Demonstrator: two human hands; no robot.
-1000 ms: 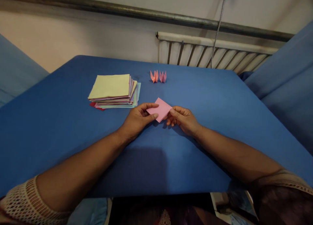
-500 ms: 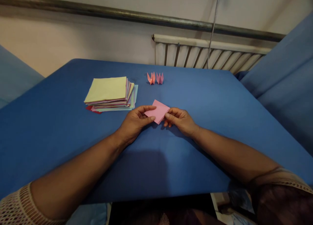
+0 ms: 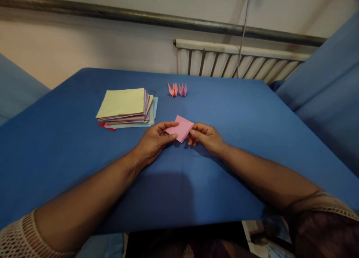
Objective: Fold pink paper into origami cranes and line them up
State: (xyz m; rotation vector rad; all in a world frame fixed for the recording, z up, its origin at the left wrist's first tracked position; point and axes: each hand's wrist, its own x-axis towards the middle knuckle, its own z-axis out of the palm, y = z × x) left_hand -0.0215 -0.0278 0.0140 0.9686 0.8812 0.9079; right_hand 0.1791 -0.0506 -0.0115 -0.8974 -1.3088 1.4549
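A small pink folded paper square point(image 3: 182, 127), turned like a diamond, is held between both hands just above the blue table. My left hand point(image 3: 157, 138) grips its left corner, thumb on the near side and index finger along the far side. My right hand point(image 3: 206, 137) pinches the right corner between thumb and fingers. Along the near right edge the folded layers stand slightly apart. Beyond the hands stand two folded paper figures with upright points, an orange-pink one point(image 3: 173, 90) and a purple-pink one point(image 3: 183, 90).
A thick stack of coloured paper point(image 3: 122, 102), yellow sheet on top, lies to the left of the hands. Blue cloth covers the table point(image 3: 238, 112). Behind it are a radiator point(image 3: 213, 57) and a pipe point(image 3: 140, 18); blue curtains point(image 3: 331, 59) hang at the sides.
Both hands keep their hold on the pink paper. Its right corner has shifted very slightly, and the layers at the near right edge show a little more apart.
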